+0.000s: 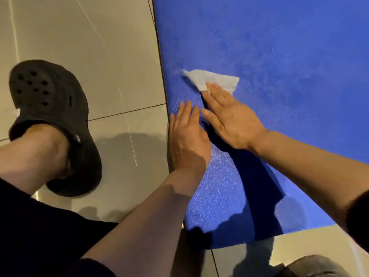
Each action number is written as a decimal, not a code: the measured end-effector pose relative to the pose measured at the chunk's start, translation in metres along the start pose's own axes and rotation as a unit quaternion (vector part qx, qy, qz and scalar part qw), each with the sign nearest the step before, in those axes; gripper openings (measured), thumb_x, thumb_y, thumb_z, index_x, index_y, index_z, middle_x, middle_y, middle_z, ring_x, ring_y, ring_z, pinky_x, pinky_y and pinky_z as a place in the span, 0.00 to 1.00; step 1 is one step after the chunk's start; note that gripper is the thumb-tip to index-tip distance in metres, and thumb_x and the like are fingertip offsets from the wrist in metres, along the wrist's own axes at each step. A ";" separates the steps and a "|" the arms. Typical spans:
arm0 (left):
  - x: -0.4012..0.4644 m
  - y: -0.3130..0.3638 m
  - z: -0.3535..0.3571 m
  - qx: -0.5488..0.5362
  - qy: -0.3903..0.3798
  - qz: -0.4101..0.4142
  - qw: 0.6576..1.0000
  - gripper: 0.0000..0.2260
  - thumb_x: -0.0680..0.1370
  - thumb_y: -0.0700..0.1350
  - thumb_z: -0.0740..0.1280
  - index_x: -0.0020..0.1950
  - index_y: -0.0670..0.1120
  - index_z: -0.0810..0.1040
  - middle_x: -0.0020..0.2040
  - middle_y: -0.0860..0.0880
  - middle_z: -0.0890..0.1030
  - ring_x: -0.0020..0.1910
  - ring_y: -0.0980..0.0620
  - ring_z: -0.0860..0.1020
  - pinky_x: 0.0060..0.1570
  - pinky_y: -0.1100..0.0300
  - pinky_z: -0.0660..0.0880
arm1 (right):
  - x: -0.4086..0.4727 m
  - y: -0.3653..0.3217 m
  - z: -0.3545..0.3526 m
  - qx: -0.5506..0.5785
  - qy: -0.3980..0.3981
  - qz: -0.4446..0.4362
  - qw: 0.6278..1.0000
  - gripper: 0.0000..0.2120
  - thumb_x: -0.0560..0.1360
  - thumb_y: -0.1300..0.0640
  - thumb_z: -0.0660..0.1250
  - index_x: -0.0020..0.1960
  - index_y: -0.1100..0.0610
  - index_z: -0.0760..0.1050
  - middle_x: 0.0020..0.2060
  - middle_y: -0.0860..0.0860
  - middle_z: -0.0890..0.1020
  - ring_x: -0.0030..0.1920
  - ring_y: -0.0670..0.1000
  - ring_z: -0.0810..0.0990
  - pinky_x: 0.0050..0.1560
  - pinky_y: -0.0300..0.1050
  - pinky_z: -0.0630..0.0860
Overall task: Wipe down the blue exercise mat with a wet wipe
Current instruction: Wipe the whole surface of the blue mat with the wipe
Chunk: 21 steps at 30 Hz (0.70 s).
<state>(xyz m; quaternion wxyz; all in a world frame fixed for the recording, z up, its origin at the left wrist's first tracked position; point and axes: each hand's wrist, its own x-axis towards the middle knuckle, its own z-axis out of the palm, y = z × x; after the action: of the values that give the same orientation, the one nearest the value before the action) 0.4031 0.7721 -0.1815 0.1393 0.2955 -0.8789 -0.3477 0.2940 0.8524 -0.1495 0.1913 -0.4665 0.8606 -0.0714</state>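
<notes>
I am looking down at one blue mat (279, 47) lying on the tiled floor (89, 47), one white wet wipe (214, 78) near its left edge, and one black clog (52, 108) on my foot beside it. My right hand (229, 118) is pressing the wipe onto the mat, fingers (214, 90) straight and together. My left hand (187, 136) is lying flat along the mat's edge, fingers extended, gripping nothing.
</notes>
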 end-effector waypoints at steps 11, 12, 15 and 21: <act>0.002 -0.004 -0.003 0.068 -0.023 0.033 0.997 0.24 0.74 0.42 0.61 0.69 0.37 0.72 0.71 0.40 0.72 0.72 0.42 0.67 0.73 0.49 0.55 | 0.042 0.000 -0.013 0.022 -0.023 0.101 0.994 0.30 0.84 0.45 0.45 0.79 0.59 0.44 0.79 0.54 0.44 0.78 0.49 0.41 0.74 0.40 0.38; 0.003 -0.002 -0.002 0.071 -0.025 0.034 0.997 0.24 0.74 0.42 0.61 0.69 0.38 0.72 0.70 0.40 0.72 0.72 0.42 0.68 0.72 0.49 0.56 | 0.036 0.001 -0.014 0.024 -0.024 0.099 0.995 0.30 0.84 0.44 0.45 0.79 0.59 0.44 0.79 0.54 0.44 0.78 0.49 0.41 0.74 0.40 0.38; 0.001 0.000 -0.002 0.070 -0.024 0.038 0.997 0.23 0.74 0.42 0.61 0.68 0.38 0.74 0.69 0.41 0.73 0.71 0.42 0.69 0.71 0.47 0.60 | -0.003 -0.004 -0.001 0.006 -0.008 0.074 0.997 0.35 0.81 0.38 0.40 0.79 0.61 0.47 0.79 0.55 0.46 0.78 0.50 0.42 0.75 0.40 0.37; 0.009 -0.009 -0.006 0.081 -0.015 0.089 0.993 0.22 0.74 0.43 0.62 0.67 0.37 0.74 0.67 0.39 0.75 0.68 0.41 0.72 0.71 0.50 0.59 | -0.014 -0.006 0.008 -0.019 -0.014 0.091 0.996 0.38 0.77 0.37 0.34 0.79 0.61 0.46 0.79 0.56 0.46 0.78 0.51 0.42 0.76 0.43 0.38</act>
<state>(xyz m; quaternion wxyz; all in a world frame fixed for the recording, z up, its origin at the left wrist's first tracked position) 0.4022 0.7579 -0.1835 0.1322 0.2212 -0.9289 -0.2658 0.3086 0.8616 -0.1512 0.2003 -0.3905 0.8980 -0.0311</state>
